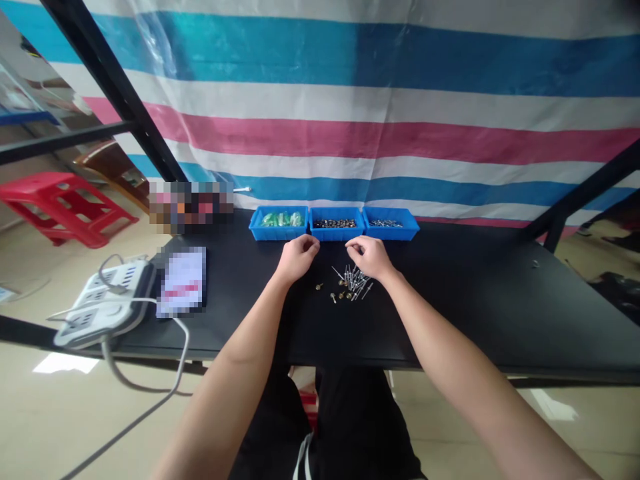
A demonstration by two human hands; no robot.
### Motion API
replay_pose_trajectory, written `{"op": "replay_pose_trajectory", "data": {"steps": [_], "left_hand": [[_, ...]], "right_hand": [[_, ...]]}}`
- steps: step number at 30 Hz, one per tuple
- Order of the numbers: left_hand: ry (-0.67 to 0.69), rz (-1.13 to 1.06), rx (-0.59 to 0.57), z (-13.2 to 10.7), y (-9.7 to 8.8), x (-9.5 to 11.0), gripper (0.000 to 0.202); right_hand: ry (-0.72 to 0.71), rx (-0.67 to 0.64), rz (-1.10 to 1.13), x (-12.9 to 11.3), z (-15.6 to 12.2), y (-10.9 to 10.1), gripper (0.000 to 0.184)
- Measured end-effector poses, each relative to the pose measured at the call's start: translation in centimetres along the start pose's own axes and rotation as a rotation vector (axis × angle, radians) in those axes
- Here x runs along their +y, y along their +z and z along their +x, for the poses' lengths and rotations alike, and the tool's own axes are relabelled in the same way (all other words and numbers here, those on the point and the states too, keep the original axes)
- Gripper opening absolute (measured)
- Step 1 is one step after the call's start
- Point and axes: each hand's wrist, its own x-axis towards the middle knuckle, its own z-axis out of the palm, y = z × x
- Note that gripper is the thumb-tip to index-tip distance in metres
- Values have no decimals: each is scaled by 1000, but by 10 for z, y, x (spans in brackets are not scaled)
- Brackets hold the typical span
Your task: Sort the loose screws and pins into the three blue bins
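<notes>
Both my hands hover over a black table (500, 313), just in front of three blue trays. My left hand (299, 257) is curled closed, fingertips pinched; what it holds is too small to make out. My right hand (367, 256) is also pinched closed, directly above a loose pile of silver pins (356, 281). A few small brass-coloured pieces (333, 292) lie scattered beside the pins, between my two wrists.
The left blue tray (278, 233) holds green parts, the middle tray (335, 233) dark small parts, the right tray (391, 233) silver parts. A white power strip (107, 303) with cable sits at the table's left end. A red stool (63, 207) stands beyond. A striped tarp hangs behind.
</notes>
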Motion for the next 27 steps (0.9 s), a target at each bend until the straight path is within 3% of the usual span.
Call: {"op": "replay_pose_trajectory", "data": {"steps": [7, 13, 20, 27], "left_hand": [[69, 171, -42, -2, 1, 4, 18], [102, 227, -49, -2, 1, 3, 19], [125, 241, -54, -4, 0, 3, 19], [146, 241, -70, -5, 1, 4, 19]], "right_hand": [[-59, -340, -118, -30, -3, 1, 28], [-92, -307, -94, -39, -2, -5, 26], [-158, -544, -43, -35, -5, -18, 23], [-165, -511, -21, -34, -6, -12, 20]]}}
